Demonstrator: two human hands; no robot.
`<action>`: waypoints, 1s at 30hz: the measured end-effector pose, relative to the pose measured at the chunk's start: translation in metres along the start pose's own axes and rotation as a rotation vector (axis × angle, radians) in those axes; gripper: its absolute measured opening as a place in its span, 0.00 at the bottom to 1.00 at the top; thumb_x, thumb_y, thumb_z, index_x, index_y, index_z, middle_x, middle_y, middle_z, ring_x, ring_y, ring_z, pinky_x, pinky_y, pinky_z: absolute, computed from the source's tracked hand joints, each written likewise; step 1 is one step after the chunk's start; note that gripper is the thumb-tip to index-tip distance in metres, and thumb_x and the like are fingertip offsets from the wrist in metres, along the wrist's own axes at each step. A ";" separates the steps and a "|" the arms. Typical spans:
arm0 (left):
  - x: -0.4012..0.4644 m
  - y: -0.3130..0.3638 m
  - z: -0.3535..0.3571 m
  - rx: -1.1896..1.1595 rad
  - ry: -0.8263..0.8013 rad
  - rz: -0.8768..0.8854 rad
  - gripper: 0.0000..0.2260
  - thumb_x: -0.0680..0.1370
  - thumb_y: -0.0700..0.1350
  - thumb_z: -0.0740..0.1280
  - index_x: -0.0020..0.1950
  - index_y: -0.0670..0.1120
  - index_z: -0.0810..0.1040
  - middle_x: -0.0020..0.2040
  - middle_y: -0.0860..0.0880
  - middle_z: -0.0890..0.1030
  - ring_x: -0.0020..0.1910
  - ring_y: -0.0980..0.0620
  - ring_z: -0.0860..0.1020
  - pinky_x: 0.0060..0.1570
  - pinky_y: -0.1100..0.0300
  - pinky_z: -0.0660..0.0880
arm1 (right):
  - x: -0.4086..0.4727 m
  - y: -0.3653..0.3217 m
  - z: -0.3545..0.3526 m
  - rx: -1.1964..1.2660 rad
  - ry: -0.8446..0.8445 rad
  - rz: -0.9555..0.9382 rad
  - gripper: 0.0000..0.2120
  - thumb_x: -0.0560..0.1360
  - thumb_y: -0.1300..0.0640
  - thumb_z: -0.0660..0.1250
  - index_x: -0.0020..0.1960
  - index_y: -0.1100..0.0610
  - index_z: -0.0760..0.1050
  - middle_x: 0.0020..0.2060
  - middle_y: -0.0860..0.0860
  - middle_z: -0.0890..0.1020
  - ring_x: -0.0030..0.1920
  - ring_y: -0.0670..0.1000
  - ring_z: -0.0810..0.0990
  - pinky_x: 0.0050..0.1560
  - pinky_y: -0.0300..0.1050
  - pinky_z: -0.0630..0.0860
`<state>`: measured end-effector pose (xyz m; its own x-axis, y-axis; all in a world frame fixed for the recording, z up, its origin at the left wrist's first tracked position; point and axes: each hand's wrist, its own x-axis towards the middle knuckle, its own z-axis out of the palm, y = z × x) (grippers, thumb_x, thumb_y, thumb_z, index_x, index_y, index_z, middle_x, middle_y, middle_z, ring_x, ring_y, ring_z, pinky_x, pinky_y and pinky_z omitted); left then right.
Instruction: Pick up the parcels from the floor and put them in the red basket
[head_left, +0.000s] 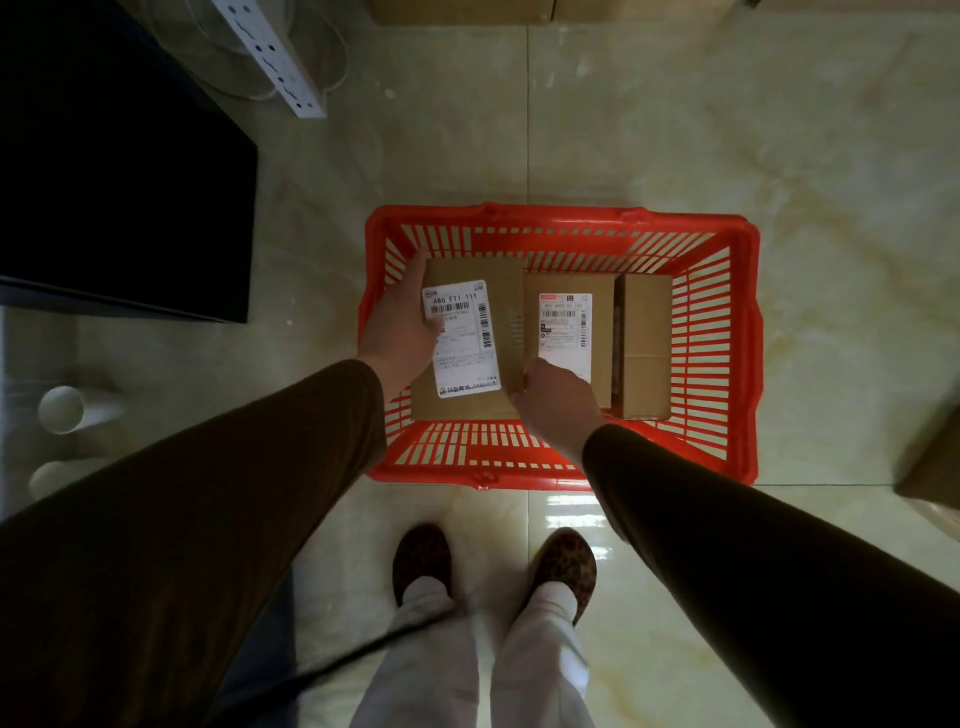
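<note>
Your left hand (402, 322) grips the far-left edge of a labelled parcel (470, 338), thumb on its label, while your right hand (558, 402) pinches its near-right corner, holding it over the left end of the red basket (561, 215). Two more parcels (569, 332) already lie side by side in the basket, just beside the held one. If you release unevenly, the parcel may tip onto its neighbour or catch the basket wall and rest tilted.

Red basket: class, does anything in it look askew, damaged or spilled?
Nothing stands out. Three parcels sit side by side in the red basket; both hands, left and right, hold the leftmost parcel.
</note>
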<state>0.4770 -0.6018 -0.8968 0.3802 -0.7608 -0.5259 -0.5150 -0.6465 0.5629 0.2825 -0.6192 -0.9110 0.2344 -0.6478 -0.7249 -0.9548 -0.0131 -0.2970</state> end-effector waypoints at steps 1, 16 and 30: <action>-0.003 -0.001 0.001 0.000 -0.004 0.005 0.39 0.80 0.39 0.66 0.82 0.56 0.45 0.76 0.50 0.69 0.71 0.49 0.71 0.66 0.55 0.70 | 0.000 -0.001 0.001 -0.015 0.015 -0.010 0.07 0.81 0.55 0.64 0.56 0.56 0.78 0.43 0.52 0.84 0.42 0.54 0.85 0.49 0.52 0.85; -0.018 -0.004 0.001 -0.012 -0.030 0.022 0.44 0.77 0.39 0.70 0.82 0.56 0.44 0.81 0.52 0.58 0.78 0.49 0.61 0.74 0.49 0.63 | -0.016 -0.002 -0.009 -0.021 0.070 -0.055 0.09 0.81 0.55 0.65 0.59 0.55 0.78 0.48 0.52 0.86 0.45 0.53 0.85 0.50 0.51 0.84; -0.106 0.115 -0.007 0.122 -0.091 0.167 0.32 0.79 0.48 0.69 0.80 0.48 0.59 0.78 0.48 0.64 0.77 0.48 0.62 0.75 0.50 0.60 | -0.126 0.072 -0.114 0.230 0.262 0.001 0.09 0.82 0.56 0.63 0.58 0.54 0.80 0.52 0.52 0.86 0.46 0.52 0.84 0.40 0.42 0.76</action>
<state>0.3826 -0.5963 -0.7721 0.2135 -0.8449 -0.4905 -0.6564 -0.4959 0.5685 0.1631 -0.6255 -0.7697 0.1503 -0.8217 -0.5498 -0.8819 0.1400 -0.4503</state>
